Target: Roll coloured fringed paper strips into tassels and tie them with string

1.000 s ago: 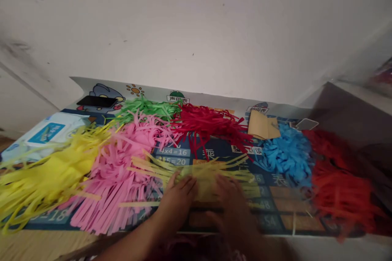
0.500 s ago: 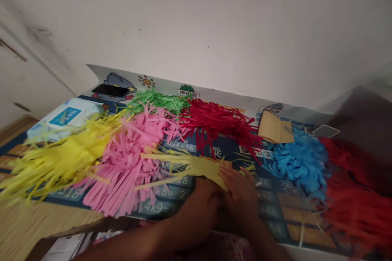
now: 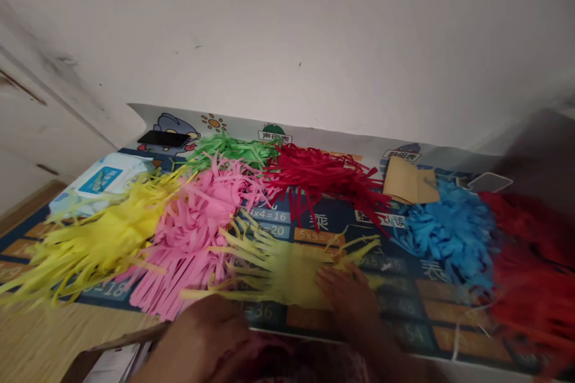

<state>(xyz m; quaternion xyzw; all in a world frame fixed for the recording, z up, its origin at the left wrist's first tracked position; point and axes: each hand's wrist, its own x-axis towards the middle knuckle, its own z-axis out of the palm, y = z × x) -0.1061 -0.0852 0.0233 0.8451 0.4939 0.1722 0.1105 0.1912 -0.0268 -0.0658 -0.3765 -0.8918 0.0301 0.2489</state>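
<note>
A yellow fringed paper sheet [image 3: 294,272] lies spread on the printed mat [image 3: 265,215], its cut strips reaching out to the left and right. My right hand [image 3: 348,296] rests on the sheet's right part, fingers stretched out and flat. Near the mat's front edge, left of the sheet, is my left hand [image 3: 213,326]. It is blurred with its back toward me, and its fingers are hidden. One yellow strip runs close above it. Left of the sheet lies a pink fringed bundle [image 3: 197,227].
Further left are a yellow fringed bundle [image 3: 108,233] and a wipes pack [image 3: 103,179], with a black phone [image 3: 166,139] behind. Green [image 3: 233,152] and dark red fringes [image 3: 323,176] line the back. A tan folded paper [image 3: 406,182], blue fringe [image 3: 453,230] and red fringe [image 3: 534,287] are at right.
The yellow sheet, bunched and narrow before, is now spread wider and nearer the front. My left hand has moved left, away from my right hand, which stays on the sheet.
</note>
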